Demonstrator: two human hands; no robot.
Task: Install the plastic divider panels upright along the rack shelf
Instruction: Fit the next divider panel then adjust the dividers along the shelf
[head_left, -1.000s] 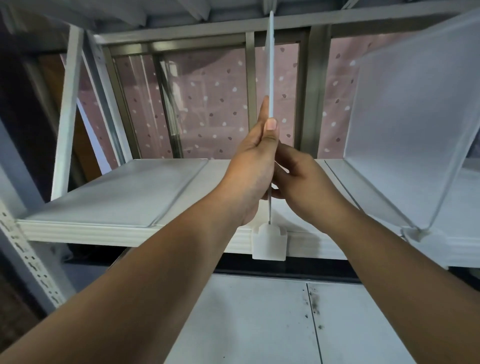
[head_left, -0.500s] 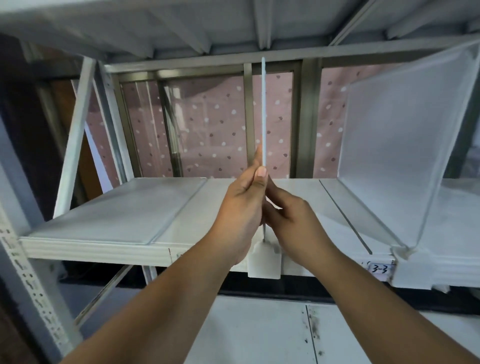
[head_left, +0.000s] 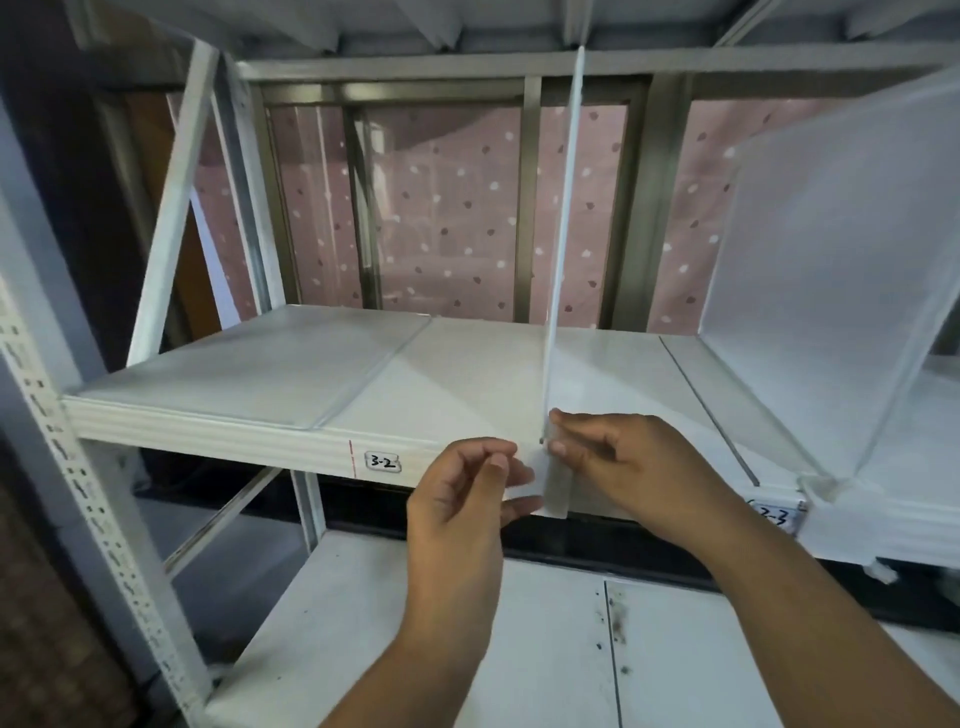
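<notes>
A thin translucent divider panel (head_left: 562, 234) stands upright on the white rack shelf (head_left: 208, 431), seen edge-on near the middle. Its white base clip (head_left: 557, 488) hangs over the shelf's front lip. My right hand (head_left: 628, 467) pinches the panel's bottom front corner just above the clip. My left hand (head_left: 462, 493) hovers just left of the clip with fingers loosely apart and its thumb near the clip's side. A second divider panel (head_left: 831, 291) stands upright further right, clipped to the lip. Another clear panel (head_left: 249, 374) lies flat on the shelf's left part.
Labels "3-2" (head_left: 384, 461) and "3-3" (head_left: 774, 515) mark the shelf lip. A perforated upright (head_left: 78, 467) and a diagonal brace (head_left: 171, 208) frame the left side. A lower shelf (head_left: 519, 649) lies beneath my arms. Behind the rack is a window with a pink dotted curtain (head_left: 441, 208).
Both hands slid down from the panel's front edge to its base. My left hand let go and drew back to the left. The view has pulled back.
</notes>
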